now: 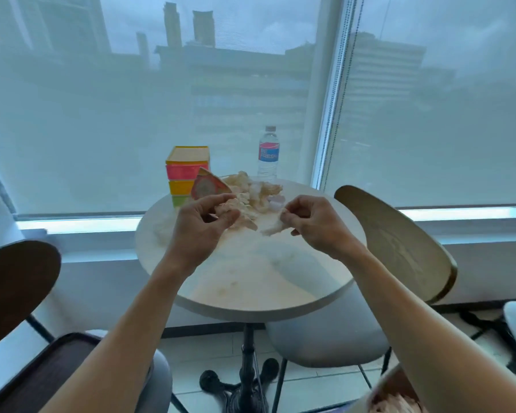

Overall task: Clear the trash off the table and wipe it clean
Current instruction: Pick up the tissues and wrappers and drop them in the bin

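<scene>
A small round white table (251, 281) stands before the window. At its far side lies a heap of crumpled paper trash (251, 190) with a torn red and orange wrapper (207, 187). My left hand (201, 226) grips a crumpled piece of tissue at the heap's near edge. My right hand (313, 219) pinches a white crumpled tissue (273, 229) that hangs down to the tabletop. Faint stains show on the table's near part.
A stack of coloured plastic boxes (186, 171) and a water bottle (268, 155) stand at the table's back edge. A wooden-backed chair (399, 242) stands at the right, another chair (15, 284) at the left. A container (396, 394) with trash sits at bottom right.
</scene>
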Available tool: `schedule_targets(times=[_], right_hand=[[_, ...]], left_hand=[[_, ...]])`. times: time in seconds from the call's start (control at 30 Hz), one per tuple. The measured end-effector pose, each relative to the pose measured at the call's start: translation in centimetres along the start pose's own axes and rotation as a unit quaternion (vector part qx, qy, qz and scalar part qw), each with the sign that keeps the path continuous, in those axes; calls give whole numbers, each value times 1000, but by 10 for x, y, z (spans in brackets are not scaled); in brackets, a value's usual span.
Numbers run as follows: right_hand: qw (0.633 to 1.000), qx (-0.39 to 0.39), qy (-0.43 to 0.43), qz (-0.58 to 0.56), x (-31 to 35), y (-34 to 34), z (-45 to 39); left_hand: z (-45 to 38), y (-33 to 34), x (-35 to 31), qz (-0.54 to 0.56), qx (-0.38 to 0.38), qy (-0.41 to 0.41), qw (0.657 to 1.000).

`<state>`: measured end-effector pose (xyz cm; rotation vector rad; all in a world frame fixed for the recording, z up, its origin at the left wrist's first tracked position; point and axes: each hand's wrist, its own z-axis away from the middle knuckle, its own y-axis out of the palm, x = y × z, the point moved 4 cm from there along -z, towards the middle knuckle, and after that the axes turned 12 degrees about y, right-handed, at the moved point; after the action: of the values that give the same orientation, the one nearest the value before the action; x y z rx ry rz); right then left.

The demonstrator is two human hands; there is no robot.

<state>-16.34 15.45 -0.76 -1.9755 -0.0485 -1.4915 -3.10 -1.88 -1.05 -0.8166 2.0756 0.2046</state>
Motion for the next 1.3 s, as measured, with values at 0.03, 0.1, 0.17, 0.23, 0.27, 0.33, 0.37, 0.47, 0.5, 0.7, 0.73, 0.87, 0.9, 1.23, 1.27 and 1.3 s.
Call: schedule_targets(times=[0.03, 0.1, 0.17, 0.23, 0.27, 0.33, 0.37, 0.47, 0.5, 0.7, 0.73, 0.87, 0.9, 1.23, 1.27, 1.3], right_hand=[[1000, -9, 7, -25, -3, -11, 5], [997, -19, 17, -67, -11, -31, 15], [995, -24, 30, -94, -23, -53, 27], [993, -31, 44, -109, -39, -75, 39], [991, -36, 52, -114, -48, -86, 45], [988, -49, 74, -125, -69, -107, 57], [987, -55, 86, -126, -81, -118, 64], [985, -65, 121, -102, -123, -144, 83], [985, -63, 133, -90, -138, -152, 90], [974, -18, 227, -19, -234, -165, 132], [970, -17, 243, -4, -251, -164, 140], [938, 75, 308, 140, -298, -159, 172], [921, 120, 324, 179, -305, -159, 179], [932, 105, 316, 142, -311, -192, 183], [936, 105, 310, 130, -310, -193, 182], [939, 107, 305, 117, -308, -193, 181]], left_hand=[[2, 11, -2, 8, 8, 0, 1000], [7, 33, -7, 19, 26, -6, 999], [14, 57, -12, 22, 44, -12, 999], [22, 81, -20, 23, 60, -15, 998], [26, 93, -25, 24, 67, -15, 997], [36, 117, -35, 28, 83, -13, 996], [41, 130, -39, 34, 92, -15, 995], [58, 164, -50, 38, 130, -24, 990], [64, 176, -53, 41, 146, -25, 988], [105, 243, -56, 60, 230, -59, 970], [113, 254, -52, 55, 243, -71, 966], [150, 295, -30, 44, 284, -130, 949], [158, 303, -25, 37, 294, -138, 945], [246, 364, 12, -45, 432, -231, 871], [250, 366, 14, -45, 443, -240, 862], [252, 365, 15, -49, 445, -244, 861]])
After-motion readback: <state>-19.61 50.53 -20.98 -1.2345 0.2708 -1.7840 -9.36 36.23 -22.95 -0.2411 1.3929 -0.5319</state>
